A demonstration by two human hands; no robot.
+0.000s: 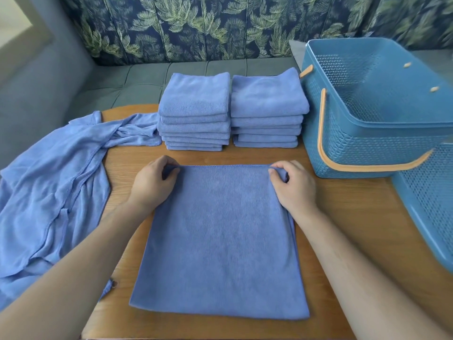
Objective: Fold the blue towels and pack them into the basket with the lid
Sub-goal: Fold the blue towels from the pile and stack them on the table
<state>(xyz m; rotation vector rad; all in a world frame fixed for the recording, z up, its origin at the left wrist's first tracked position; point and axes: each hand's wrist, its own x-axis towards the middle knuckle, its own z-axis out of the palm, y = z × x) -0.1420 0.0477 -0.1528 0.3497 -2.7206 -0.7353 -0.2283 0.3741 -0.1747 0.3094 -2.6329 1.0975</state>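
A blue towel (220, 241) lies flat on the wooden table (343, 217) in front of me, folded over once. My left hand (152, 182) pinches its far left corner and my right hand (291, 185) pinches its far right corner. Behind it stand two stacks of folded blue towels, one on the left (196, 111) and one on the right (268, 109). Loose unfolded blue towels (54, 187) hang over the table's left edge. The blue perforated basket (367, 133) with an orange handle stands at the right, with nothing visible inside it.
The basket's blue lid (431, 207) leans at the table's right edge below the basket. A grey sofa seat (122, 82) and a leaf-patterned backrest (220, 25) lie beyond the table.
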